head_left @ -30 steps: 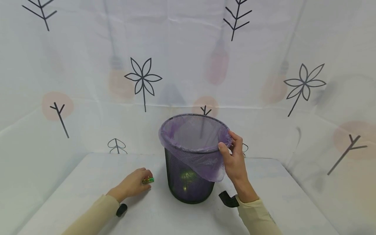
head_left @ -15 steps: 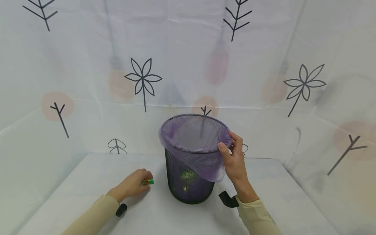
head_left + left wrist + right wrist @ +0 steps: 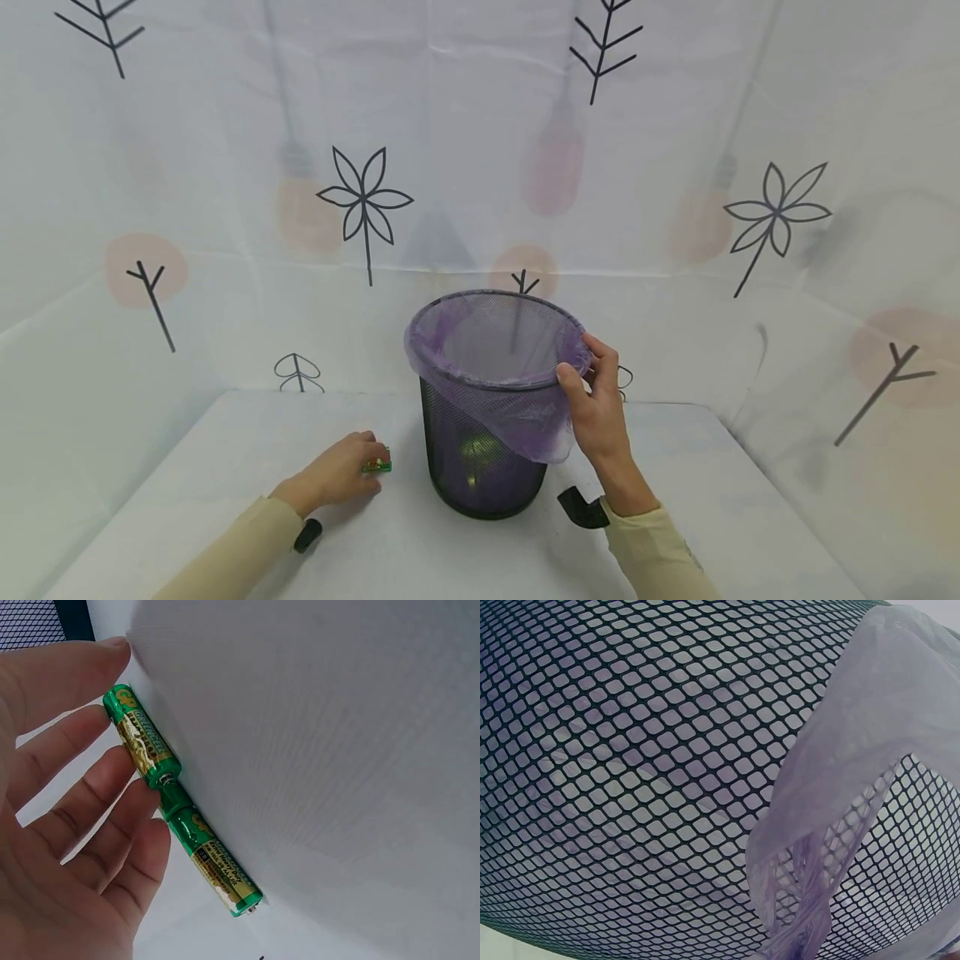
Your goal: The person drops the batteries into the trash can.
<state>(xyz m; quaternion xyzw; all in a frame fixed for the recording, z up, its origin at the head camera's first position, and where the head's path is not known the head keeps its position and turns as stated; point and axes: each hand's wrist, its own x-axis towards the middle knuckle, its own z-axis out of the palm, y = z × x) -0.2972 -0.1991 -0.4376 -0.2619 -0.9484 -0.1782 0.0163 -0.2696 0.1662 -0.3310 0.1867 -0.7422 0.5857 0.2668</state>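
Batteries (image 3: 146,742), green and gold, lie on the white table (image 3: 480,571) at the left hand (image 3: 333,471), left of the upright black mesh bin (image 3: 450,450); in the left wrist view two are plain, nearly end to end, with a bit of green between them, too hidden to tell whether it is a third; a second ago the head view showed one green bar at these fingers, while now another bit of green shows at an angle to it and the thumb has moved farther from the fingertips; the left hand has let go, fingers loosely extended, some tips against the side of one battery, thumb apart from it; the right hand (image 3: 600,412), unchanged, grasps the bin's rim and the purple bag (image 3: 525,425) folded over it
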